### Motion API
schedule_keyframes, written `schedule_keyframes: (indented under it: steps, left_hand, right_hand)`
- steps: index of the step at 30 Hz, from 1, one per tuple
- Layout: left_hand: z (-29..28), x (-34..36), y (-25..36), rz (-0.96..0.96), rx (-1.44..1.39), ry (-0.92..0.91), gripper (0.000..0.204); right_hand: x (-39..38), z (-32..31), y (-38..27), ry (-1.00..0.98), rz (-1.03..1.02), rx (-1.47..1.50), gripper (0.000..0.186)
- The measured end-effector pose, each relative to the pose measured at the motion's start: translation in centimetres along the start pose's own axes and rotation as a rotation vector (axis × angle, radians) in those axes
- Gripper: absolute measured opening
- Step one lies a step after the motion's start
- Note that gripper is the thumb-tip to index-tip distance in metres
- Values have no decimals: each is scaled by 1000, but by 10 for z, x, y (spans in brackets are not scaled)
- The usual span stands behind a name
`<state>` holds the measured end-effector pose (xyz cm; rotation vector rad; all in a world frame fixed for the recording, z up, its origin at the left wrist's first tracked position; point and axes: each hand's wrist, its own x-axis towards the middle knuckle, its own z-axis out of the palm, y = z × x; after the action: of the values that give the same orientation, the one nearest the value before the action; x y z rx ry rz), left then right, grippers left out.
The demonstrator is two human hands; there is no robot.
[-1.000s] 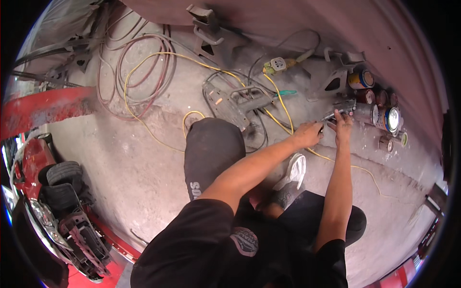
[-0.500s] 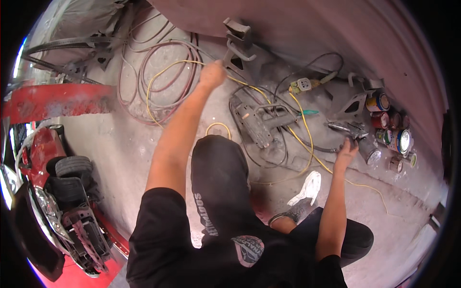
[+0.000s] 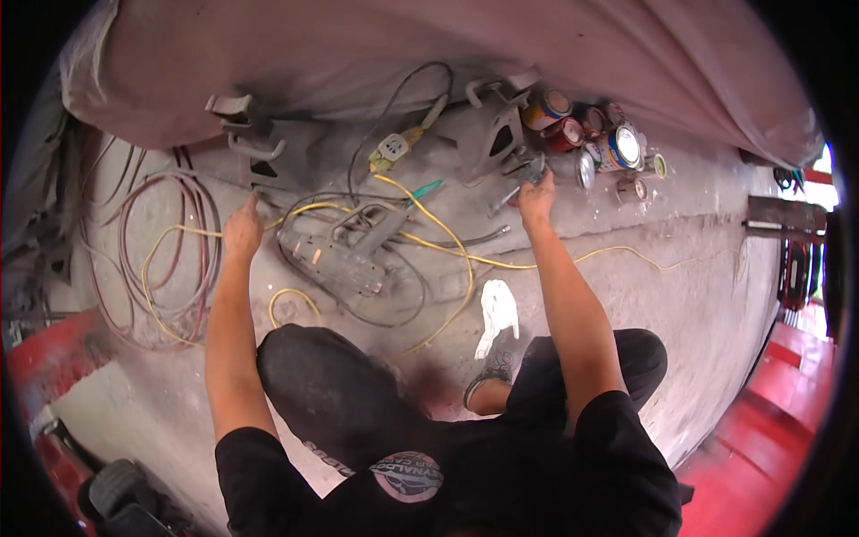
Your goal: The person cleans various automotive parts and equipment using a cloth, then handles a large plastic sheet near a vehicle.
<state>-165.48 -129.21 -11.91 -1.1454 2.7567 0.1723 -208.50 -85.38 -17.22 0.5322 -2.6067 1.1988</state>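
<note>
At the right of centre, my right hand [image 3: 537,204] is closed on a spray gun [image 3: 530,168] lying low over the floor, its cup facing the cans. The fingers hide part of its body. Further left, my left hand [image 3: 243,231] is closed by the end of a thin grey hose [image 3: 210,182], in front of a grey metal stand [image 3: 268,164]; the fingers cover the grip itself. Between my hands lies a dusty grey power tool [image 3: 335,264] with its cord looped around it.
Several paint cans [image 3: 617,148] cluster beyond the spray gun, beside a second metal stand [image 3: 488,139]. A yellow cord [image 3: 447,234] and yellow outlet box [image 3: 391,152] lie ahead. Coiled reddish hoses [image 3: 210,242] spread left. White crumpled paper [image 3: 498,309] lies by my foot. Sheeting [image 3: 358,63] hangs behind.
My view has turned right, so the scene sits further left. My right hand has moved onto the spray gun, which has shifted in its grip. My left hand stays near the left stand.
</note>
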Motion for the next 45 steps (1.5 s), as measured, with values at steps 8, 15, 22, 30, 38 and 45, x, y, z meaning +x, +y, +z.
schedule_keyframes:
  steps: [8,15,22,30,38,45]
  left_hand:
    - [20,7,-31,181,104,253,40]
    - [-29,2,-43,233,263,62,22]
    - [-158,2,-67,179,329,124,19]
    - [-273,-37,-129,34,563,227,15]
    - [-411,-158,-208,-405,603,513,25]
    - [-565,-270,-236,-710,529,795,37]
  right_hand:
    - [55,-79,34,-514,-475,-248,56]
    - [17,-83,-89,-348,-423,-433,53]
    - [-126,0,-254,-1016,-953,-22,61]
    - [-138,60,-247,-1014,-1105,-152,37]
    - [-98,15,-186,-1160,-1162,-217,44]
    - [-105,15,-180,-1206,-1181,-332,46]
